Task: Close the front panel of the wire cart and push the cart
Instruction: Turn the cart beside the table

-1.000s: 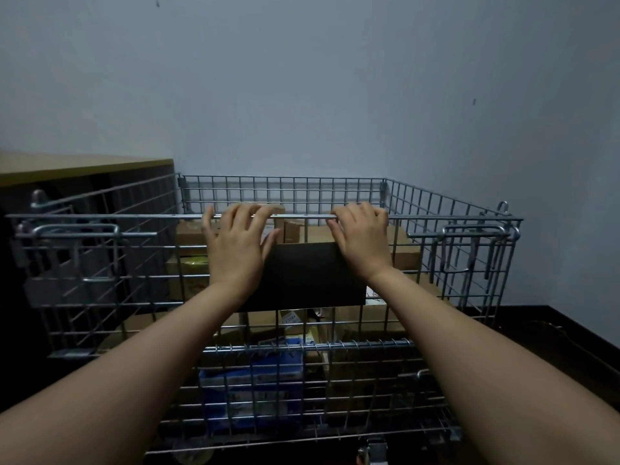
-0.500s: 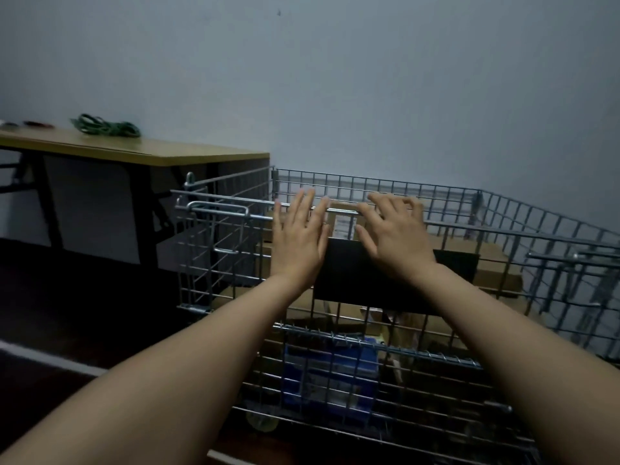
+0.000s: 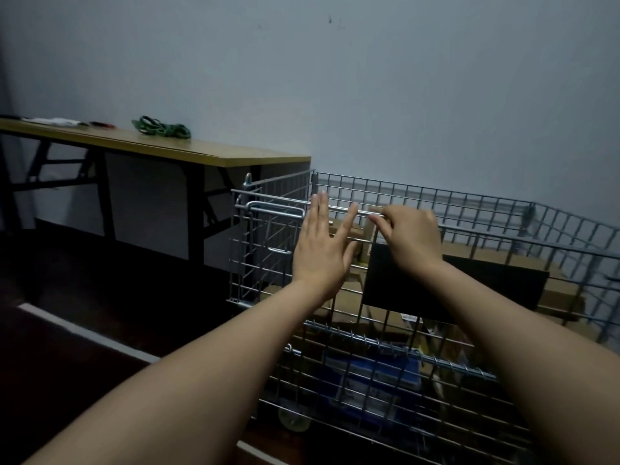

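The wire cart point(image 3: 419, 193) is a silver mesh cage on wheels, filling the right half of the view. Its front panel point(image 3: 261, 260) stands upright and closed, with a black card point(image 3: 469, 290) hanging on it. My left hand point(image 3: 322, 250) lies flat with fingers spread against the front panel near its top rail. My right hand point(image 3: 411, 234) curls its fingers over the top rail beside it. Cardboard boxes point(image 3: 503, 260) and a blue pack point(image 3: 379, 377) lie inside.
A wooden folding table point(image 3: 201, 152) with black legs stands left of the cart against the grey wall, with a green cord point(image 3: 161, 127) on it. The floor is dark, crossed by a pale strip point(image 3: 87, 333). A cart wheel point(image 3: 293, 421) shows below.
The view has swung left, so the cart now sits to the right and the table shows. My left hand has flattened and opened against the panel; my right hand still curls on the rail.
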